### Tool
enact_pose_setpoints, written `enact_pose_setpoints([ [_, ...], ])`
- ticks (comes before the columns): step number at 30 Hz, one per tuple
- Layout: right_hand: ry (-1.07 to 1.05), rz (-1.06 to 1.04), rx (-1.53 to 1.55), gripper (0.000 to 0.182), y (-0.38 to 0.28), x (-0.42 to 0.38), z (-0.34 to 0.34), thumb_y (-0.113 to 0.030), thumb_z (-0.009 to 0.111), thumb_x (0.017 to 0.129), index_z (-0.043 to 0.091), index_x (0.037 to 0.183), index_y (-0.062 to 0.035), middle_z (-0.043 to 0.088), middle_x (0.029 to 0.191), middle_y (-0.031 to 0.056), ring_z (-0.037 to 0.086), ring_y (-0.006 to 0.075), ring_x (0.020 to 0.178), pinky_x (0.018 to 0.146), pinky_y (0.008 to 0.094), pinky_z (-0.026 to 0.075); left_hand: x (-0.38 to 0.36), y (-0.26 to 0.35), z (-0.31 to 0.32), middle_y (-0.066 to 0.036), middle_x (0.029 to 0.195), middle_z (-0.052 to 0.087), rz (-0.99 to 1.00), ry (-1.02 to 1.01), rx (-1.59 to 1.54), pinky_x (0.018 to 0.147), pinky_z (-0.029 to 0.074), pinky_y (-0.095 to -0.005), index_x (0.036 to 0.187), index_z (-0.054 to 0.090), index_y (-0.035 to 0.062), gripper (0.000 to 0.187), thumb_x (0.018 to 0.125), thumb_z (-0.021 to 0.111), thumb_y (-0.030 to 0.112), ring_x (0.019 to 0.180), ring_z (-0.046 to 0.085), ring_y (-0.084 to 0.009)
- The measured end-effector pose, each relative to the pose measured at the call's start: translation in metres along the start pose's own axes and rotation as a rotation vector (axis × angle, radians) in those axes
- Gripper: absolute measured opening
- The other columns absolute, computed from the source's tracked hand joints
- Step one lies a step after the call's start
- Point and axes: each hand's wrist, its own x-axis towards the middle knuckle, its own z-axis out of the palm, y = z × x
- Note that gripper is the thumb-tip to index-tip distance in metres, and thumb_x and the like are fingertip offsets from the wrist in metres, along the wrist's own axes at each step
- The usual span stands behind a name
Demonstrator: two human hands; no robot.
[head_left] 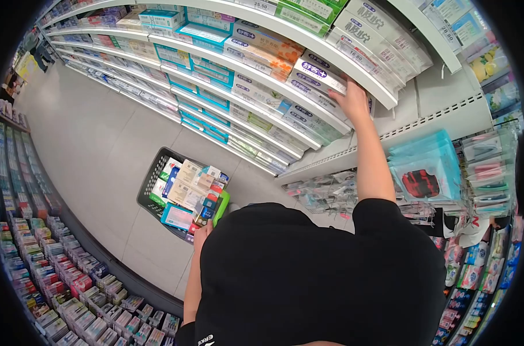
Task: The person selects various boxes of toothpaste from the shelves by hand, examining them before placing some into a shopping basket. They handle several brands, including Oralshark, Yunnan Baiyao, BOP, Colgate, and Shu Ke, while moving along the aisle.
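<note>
My right hand (354,100) reaches into a shelf on the right, its fingers closed round the right end of a white toothpaste box (315,72) with a purple label. That box sits at the top of a row of similar boxes. Down by my body, my left hand (202,235) is closed at the near edge of a dark shopping basket (148,183), by its green handle (221,207); my torso partly hides the grip. Inside the basket lie several packages, among them beige boxes (188,183) and a teal-edged box (177,216).
Tiered shelves of boxed toothpaste (247,72) run along the far side. A perforated metal upright (412,124) stands right of my reaching hand, with hanging packs (423,173) beyond it. Another display (71,282) lines the lower left. A person (38,53) is far up the aisle.
</note>
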Motion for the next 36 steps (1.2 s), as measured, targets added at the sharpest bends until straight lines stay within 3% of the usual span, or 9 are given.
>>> enact_pose_setpoints([
  [5, 0.112, -0.37, 0.022, 0.058, -0.036, -0.048, -0.011, -0.022, 0.086, 0.074, 0.062, 0.122, -0.0034, 0.064, 0.121, 0.0162, 0.06, 0.0362, 0.113, 0.095, 0.0429, 0.049, 0.003, 0.006, -0.011, -0.031, 0.103, 0.067, -0.09, -0.115, 0.053, 0.085, 0.049, -0.0491, 0.117, 0.066, -0.0021, 0.053, 0.106, 0.04, 0.043, 0.1, 0.065, -0.0446],
  [8, -0.029, -0.556, 0.228, 0.056, -0.068, -0.079, 0.015, -0.021, 0.087, 0.072, 0.063, 0.12, -0.0045, 0.066, 0.116, 0.0155, 0.06, 0.0351, 0.113, 0.095, 0.0438, 0.049, 0.005, 0.026, -0.031, -0.027, 0.133, 0.058, 0.21, 0.076, -0.253, 0.101, 0.044, -0.0432, 0.147, 0.045, 0.0024, 0.057, 0.105, 0.044, 0.041, 0.122, 0.057, -0.0381],
  [13, -0.487, -0.747, 0.598, 0.053, -0.147, -0.136, 0.055, -0.028, 0.085, 0.076, 0.063, 0.118, -0.0062, 0.067, 0.112, 0.0131, 0.062, 0.0346, 0.11, 0.094, 0.0444, 0.049, 0.005, 0.13, -0.094, -0.024, 0.139, 0.051, 0.831, 0.434, -0.772, 0.111, 0.037, -0.043, 0.158, 0.025, 0.0007, 0.084, 0.096, 0.062, 0.045, 0.13, 0.049, -0.0322],
  [20, -0.818, -0.862, 0.607, 0.063, -0.208, -0.17, 0.053, -0.04, 0.084, 0.076, 0.059, 0.124, -0.0076, 0.066, 0.112, 0.0127, 0.063, 0.0368, 0.108, 0.093, 0.0455, 0.049, -0.025, 0.114, -0.113, -0.011, 0.12, 0.06, 0.532, 0.485, -0.595, 0.098, 0.044, -0.0327, 0.123, 0.056, -0.0021, 0.05, 0.098, 0.062, 0.041, 0.109, 0.057, -0.0178],
  [25, -0.864, -0.94, 0.698, 0.07, -0.188, -0.159, 0.069, -0.032, 0.082, 0.079, 0.052, 0.139, -0.0109, 0.068, 0.112, 0.0141, 0.067, 0.0353, 0.103, 0.094, 0.0423, 0.051, -0.045, 0.084, -0.107, -0.007, 0.114, 0.06, 0.278, 0.542, -0.657, 0.095, 0.045, -0.0308, 0.123, 0.058, 0.002, 0.047, 0.104, 0.051, 0.045, 0.105, 0.057, -0.0148],
  [27, -1.149, -0.829, 0.718, 0.068, -0.191, -0.15, 0.06, -0.024, 0.08, 0.08, 0.053, 0.14, -0.0125, 0.069, 0.109, 0.0124, 0.068, 0.0318, 0.099, 0.093, 0.0403, 0.051, -0.05, 0.071, -0.103, -0.007, 0.114, 0.06, 0.23, 0.561, -0.681, 0.092, 0.045, -0.0302, 0.123, 0.058, 0.0019, 0.057, 0.103, 0.048, 0.055, 0.103, 0.058, -0.0145],
  [29, -1.315, -0.76, 0.722, 0.065, -0.194, -0.145, 0.057, -0.018, 0.079, 0.079, 0.054, 0.14, -0.0133, 0.069, 0.106, 0.0109, 0.068, 0.0286, 0.097, 0.092, 0.0387, 0.051, -0.053, 0.067, -0.099, -0.006, 0.115, 0.058, 0.27, 0.543, -0.718, 0.091, 0.046, -0.0307, 0.13, 0.054, 0.0019, 0.067, 0.101, 0.049, 0.061, 0.103, 0.057, -0.0143],
  [32, -1.35, -0.71, 0.732, 0.056, -0.199, -0.142, 0.057, -0.008, 0.078, 0.077, 0.062, 0.131, -0.0109, 0.069, 0.102, 0.0068, 0.066, 0.0192, 0.093, 0.089, 0.0347, 0.051, -0.055, 0.051, -0.098, -0.012, 0.141, 0.051, 0.287, 0.409, -0.699, 0.104, 0.042, -0.0362, 0.147, 0.043, 0.0065, 0.072, 0.101, 0.047, 0.062, 0.127, 0.051, -0.0216],
  [36, -1.25, -0.626, 0.87, 0.043, -0.198, -0.138, 0.082, -0.013, 0.08, 0.081, 0.067, 0.122, -0.0054, 0.068, 0.094, 0.0019, 0.062, 0.0104, 0.088, 0.079, 0.0286, 0.05, -0.047, 0.053, -0.094, -0.018, 0.153, 0.043, 0.114, 0.225, -1.385, 0.113, 0.038, -0.0482, 0.163, 0.009, 0.0179, 0.097, 0.092, 0.03, 0.081, 0.14, 0.045, -0.032],
])
